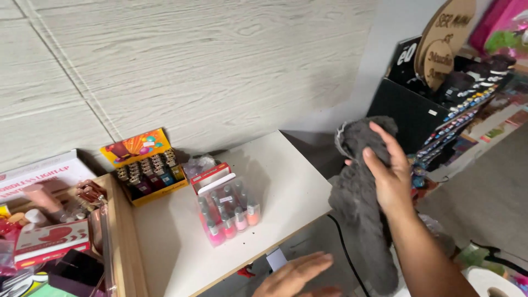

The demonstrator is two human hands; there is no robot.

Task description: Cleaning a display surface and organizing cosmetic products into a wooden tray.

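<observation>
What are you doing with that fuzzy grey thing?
The right hand grips a fuzzy grey cloth and holds it up in the air beside the white table. The left hand is open and flat, low near the table's front edge, holding nothing. On the table stand a clear box of pink nail polish bottles and a yellow display box of small bottles.

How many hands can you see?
2. The right hand holds a grey cloth beside the white table. The left hand is open, low by the table's front edge.
</observation>
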